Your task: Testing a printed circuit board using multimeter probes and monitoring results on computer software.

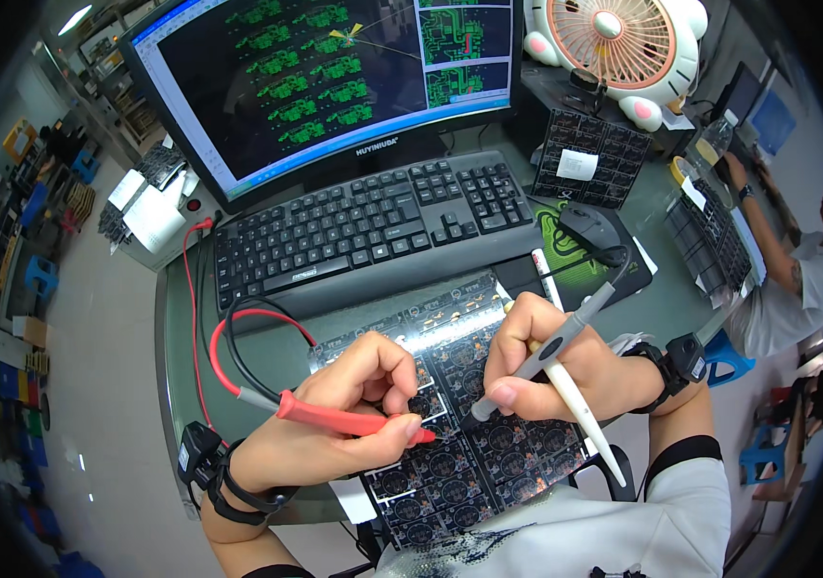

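Observation:
A black panel of circuit boards (527, 453) lies before me, its near part reaching over the table edge toward my lap. My left hand (358, 371) is closed around a red test probe (325, 414), whose tip points down at the middle of the panel. In my right hand (613, 380) a grey test probe (556, 344) is gripped, its dark tip close to the panel beside the red one. A white pen-like stick (580, 414) is also tucked in that hand, slanting toward my lap. Whether either tip touches the board cannot be made out.
Behind the panel sit a black keyboard (373, 226) and a monitor (325, 87) showing green board layouts. A mouse (589, 229) rests on a dark pad at right, near a marker (545, 279). More board panels (592, 159) and a fan (613, 39) stand farther back. A co-worker's arm (763, 207) is at right.

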`<state>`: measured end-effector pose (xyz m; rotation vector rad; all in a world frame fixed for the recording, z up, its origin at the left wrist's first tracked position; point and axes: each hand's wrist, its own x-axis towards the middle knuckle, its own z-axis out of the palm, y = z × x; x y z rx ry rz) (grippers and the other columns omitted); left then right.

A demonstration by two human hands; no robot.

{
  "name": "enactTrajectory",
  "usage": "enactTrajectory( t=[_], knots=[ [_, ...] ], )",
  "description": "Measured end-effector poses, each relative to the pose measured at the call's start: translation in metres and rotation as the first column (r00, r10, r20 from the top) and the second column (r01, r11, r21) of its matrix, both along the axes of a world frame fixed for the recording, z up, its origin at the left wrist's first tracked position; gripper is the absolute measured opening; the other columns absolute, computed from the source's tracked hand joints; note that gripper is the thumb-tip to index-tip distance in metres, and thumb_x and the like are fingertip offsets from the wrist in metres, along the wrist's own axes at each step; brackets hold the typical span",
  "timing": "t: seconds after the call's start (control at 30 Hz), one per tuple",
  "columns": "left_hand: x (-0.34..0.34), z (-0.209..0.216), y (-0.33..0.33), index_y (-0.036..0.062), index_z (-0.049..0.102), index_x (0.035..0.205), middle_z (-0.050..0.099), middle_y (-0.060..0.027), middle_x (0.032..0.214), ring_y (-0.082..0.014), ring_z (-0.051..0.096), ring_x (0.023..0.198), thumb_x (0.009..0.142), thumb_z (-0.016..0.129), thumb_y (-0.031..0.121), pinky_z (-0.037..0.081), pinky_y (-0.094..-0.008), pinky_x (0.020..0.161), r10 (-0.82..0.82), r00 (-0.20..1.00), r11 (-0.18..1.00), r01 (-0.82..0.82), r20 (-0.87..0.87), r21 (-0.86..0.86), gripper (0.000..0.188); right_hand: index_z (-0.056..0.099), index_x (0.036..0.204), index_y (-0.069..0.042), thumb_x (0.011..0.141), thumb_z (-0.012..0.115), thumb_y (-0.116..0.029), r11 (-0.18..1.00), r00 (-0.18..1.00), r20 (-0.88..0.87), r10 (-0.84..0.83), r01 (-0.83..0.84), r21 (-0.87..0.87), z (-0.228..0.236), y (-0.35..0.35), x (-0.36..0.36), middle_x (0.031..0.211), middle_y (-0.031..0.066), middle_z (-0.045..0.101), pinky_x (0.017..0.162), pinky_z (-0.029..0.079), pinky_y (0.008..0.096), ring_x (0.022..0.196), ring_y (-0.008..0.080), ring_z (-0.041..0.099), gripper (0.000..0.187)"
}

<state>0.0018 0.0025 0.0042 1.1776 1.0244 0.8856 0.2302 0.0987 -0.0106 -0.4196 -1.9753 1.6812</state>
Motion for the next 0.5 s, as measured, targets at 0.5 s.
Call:
enactTrajectory(
  t=[0.5],
  knots=[
    [0.0007,0.005,0.0,0.0033,0.045,0.108,0.052,-0.0016,0.09,-0.0047,0.051,0.078,0.085,0.061,0.001,0.044,-0.0207,0.071,-0.018,1.0,1.0,0.018,0.004,0.005,0.028,0.046,0.087,-0.004,0.087,0.069,-0.02,0.997,0.998,0.054,0.031,-0.035,0.072,0.0019,0.0034,-0.0003,0.08,0.0048,0.047,0.058,0.038,0.0272,0.067,0.0116,0.048,0.028]
  ],
)
